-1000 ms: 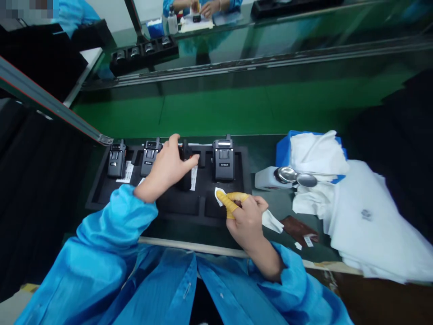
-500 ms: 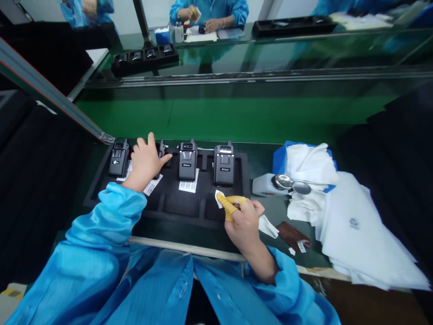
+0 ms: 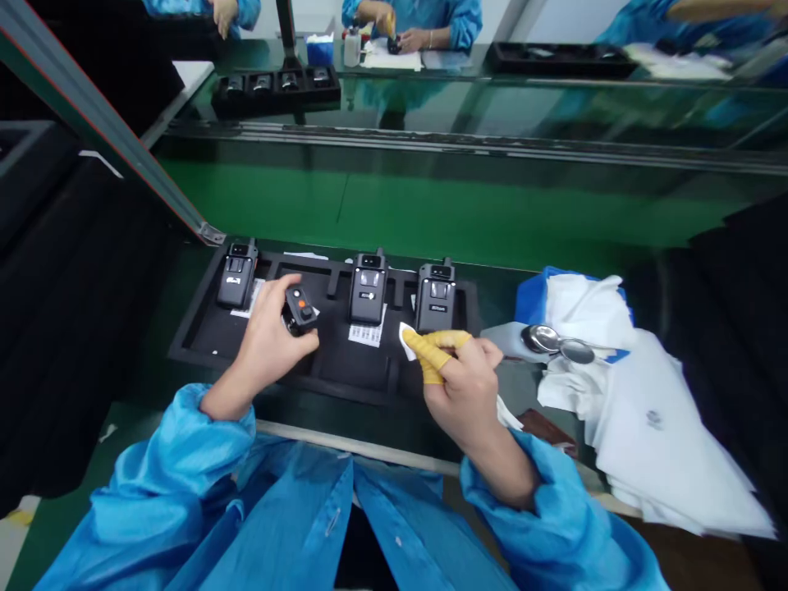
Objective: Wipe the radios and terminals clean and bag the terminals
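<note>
My left hand [image 3: 271, 332] grips a black two-way radio [image 3: 300, 309] above the tray; an orange button shows on its turned side, and my palm hides the rest. In the black foam tray [image 3: 345, 373], one radio [image 3: 236, 279] lies at the left end. Two more, a middle radio [image 3: 368, 289] and a right radio [image 3: 436, 297], lie to the right of my left hand. White barcode labels [image 3: 365, 335] stick out beneath some of them. With yellow-wrapped fingers, my right hand [image 3: 459, 377] pinches a small white cloth [image 3: 407, 341] just below the right radio.
Right of the tray stand a white bottle [image 3: 508, 338] with a metal lid and a blue box [image 3: 533, 297] of white cloths. White sheets [image 3: 662, 443] are stacked at the right edge. Across a glass partition, co-workers in blue sit near another black tray [image 3: 277, 94].
My left hand has lifted a radio out of its tray slot and drawn it toward me. My right hand keeps its pinch on the cloth. The whole view has shifted slightly.
</note>
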`<action>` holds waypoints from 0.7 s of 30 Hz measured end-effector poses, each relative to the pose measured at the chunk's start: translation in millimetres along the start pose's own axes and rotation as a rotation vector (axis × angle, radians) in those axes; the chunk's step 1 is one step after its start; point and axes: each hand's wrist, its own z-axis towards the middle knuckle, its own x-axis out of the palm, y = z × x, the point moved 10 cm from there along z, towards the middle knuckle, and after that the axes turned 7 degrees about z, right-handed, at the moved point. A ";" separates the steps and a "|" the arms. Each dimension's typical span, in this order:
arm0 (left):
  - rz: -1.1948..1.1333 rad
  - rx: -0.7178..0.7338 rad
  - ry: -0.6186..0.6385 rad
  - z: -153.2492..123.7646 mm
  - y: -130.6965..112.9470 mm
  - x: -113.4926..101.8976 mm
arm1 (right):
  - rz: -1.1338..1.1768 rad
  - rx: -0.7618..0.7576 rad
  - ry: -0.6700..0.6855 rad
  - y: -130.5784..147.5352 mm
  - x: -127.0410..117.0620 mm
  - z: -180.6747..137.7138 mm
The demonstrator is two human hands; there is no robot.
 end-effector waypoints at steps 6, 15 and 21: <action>-0.179 0.009 0.085 -18.2 -4.0 6.0 | 0.089 -0.132 0.022 57.2 33.8 47.4; -0.244 0.077 0.070 -16.7 -0.9 3.3 | -0.004 -0.380 0.153 105.1 69.7 61.8; -0.231 0.084 0.070 -15.9 2.0 1.4 | -0.019 -0.415 0.167 108.9 68.2 59.9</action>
